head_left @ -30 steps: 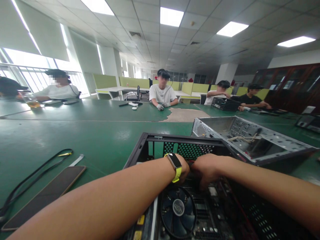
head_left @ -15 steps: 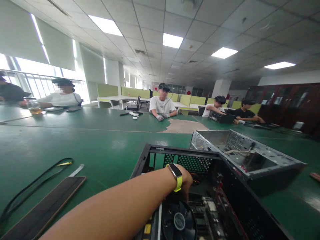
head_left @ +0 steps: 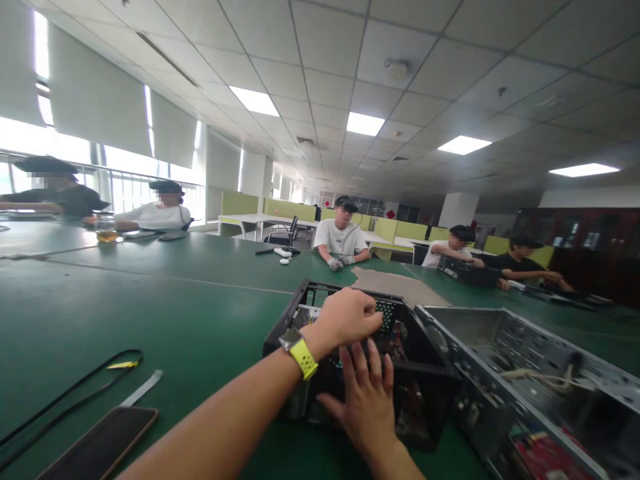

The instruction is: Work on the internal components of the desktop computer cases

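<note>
A black open computer case stands on the green table in front of me. Above its interior, my left hand, with a yellow-strapped watch on the wrist, has its fingers curled together. Whatever those fingers may hold is hidden. My right hand reaches in from below with fingers spread, over the near side of the case. It appears to hold nothing, though whether it touches the case I cannot tell. Inside the case, a perforated panel shows at the far end; my hands cover much of the rest.
A second, grey metal case with cables stands close on the right. To the left lie a dark flat phone-like object and a black strap. Across the table sits a person in white; other people sit farther off.
My view has shifted. My left hand has risen out of the black case, my right hand has come into view, and the case sits turned, its near side now visible.
</note>
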Demonstrator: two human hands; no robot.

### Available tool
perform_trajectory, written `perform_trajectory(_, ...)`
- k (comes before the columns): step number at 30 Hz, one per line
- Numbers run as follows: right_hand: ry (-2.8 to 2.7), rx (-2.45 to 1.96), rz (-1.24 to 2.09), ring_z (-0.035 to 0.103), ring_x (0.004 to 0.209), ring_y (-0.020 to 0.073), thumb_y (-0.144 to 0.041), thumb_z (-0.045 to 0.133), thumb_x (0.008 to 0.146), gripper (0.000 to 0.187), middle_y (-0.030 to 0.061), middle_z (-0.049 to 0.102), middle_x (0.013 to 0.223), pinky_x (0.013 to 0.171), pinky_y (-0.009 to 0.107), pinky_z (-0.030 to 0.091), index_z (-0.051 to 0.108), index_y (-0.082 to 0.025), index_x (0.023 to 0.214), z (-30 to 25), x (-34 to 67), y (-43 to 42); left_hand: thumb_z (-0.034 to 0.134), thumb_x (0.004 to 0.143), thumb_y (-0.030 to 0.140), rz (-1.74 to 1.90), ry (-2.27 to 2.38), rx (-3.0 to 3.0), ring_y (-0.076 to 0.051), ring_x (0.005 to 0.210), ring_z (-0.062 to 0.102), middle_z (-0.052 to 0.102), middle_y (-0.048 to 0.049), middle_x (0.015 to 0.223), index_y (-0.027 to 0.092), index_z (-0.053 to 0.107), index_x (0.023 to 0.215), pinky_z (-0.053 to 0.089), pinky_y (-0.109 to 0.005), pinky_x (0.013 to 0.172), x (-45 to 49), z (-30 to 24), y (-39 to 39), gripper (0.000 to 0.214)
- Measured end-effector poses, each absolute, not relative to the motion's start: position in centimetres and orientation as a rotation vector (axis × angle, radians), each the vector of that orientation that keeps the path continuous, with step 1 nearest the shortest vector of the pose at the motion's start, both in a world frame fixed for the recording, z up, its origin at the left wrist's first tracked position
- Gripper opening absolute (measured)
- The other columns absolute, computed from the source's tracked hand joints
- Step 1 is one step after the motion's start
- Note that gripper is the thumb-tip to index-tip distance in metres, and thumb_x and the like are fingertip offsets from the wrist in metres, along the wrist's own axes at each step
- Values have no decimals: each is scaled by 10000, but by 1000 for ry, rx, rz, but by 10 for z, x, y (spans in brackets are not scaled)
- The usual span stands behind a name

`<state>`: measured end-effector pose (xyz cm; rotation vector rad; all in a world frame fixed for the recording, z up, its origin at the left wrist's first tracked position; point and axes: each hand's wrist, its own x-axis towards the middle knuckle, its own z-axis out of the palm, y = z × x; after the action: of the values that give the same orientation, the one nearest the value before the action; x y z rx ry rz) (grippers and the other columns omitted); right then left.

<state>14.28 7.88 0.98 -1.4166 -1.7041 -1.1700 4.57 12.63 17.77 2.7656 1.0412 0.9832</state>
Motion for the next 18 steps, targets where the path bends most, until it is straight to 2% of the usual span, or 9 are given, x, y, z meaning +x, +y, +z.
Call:
perform_trajectory(3, -1741, -1482, -1091, 193, 1328, 323, -559, 525, 765, 681, 90, 418, 1367, 1090, 514, 122, 380, -212, 1332, 10, 151, 162, 453, 776, 375, 1211, 1091, 2538, -76, 463, 300, 321, 43, 448, 161, 349, 472, 181, -228, 456, 32, 157, 148, 385)
perform_trajectory(5, -1788, -1613, -1022, 110, 1357, 322, -435, 537, 786, 701, 87, 266, 1459, 1098, 508, 106, 263, -203, 1388, 18, 160, 214, 451, 778, 368, 1228, 1108, 2454, -69, 459, 287, 301, 48, 448, 158, 320, 475, 176, -224, 458, 21, 137, 162, 391)
perform_trajectory(8, -1851, -1895, -771, 18, 1371, 314, -320, 633, 711, 898, 79, 38, 1512, 1111, 472, 92, 100, -193, 1422, 40, 178, 282, 467, 762, 352, 1126, 1191, 2394, -66, 449, 277, 306, 51, 448, 159, 320, 470, 174, -221, 452, 4, 108, 182, 379)
perform_trajectory(11, -1896, -2108, -417, 23, 1370, 317, -269, 737, 594, 1071, 88, 17, 1509, 1113, 443, 122, 65, -181, 1423, 66, 199, 331, 464, 762, 360, 1036, 1298, 2375, -71, 443, 270, 300, 49, 446, 166, 314, 469, 180, -223, 448, -8, 88, 199, 382)
perform_trajectory(14, -1883, -2181, -268, 73, 1360, 338, -191, 741, 560, 1071, 106, 65, 1503, 1107, 465, 138, 102, -166, 1420, 81, 211, 354, 462, 763, 369, 1015, 1328, 2388, -75, 447, 266, 293, 48, 446, 169, 309, 468, 183, -228, 453, -6, 83, 209, 388)
perform_trajectory(16, -1845, -2182, -222, 67, 1356, 358, -207, 716, 594, 1046, 153, 52, 1497, 1104, 484, 134, 77, -114, 1417, 79, 208, 351, 464, 762, 362, 1033, 1303, 2405, -76, 452, 268, 291, 48, 451, 168, 313, 465, 182, -233, 459, 5, 88, 210, 386)
perform_trajectory(18, -1823, -2132, -195, 48, 1354, 371, -302, 615, 717, 947, 220, 21, 1482, 1096, 503, 139, 19, -37, 1405, 68, 194, 334, 468, 762, 346, 1076, 1248, 2437, -77, 463, 289, 307, 46, 459, 167, 344, 465, 196, -235, 472, 23, 97, 205, 368)
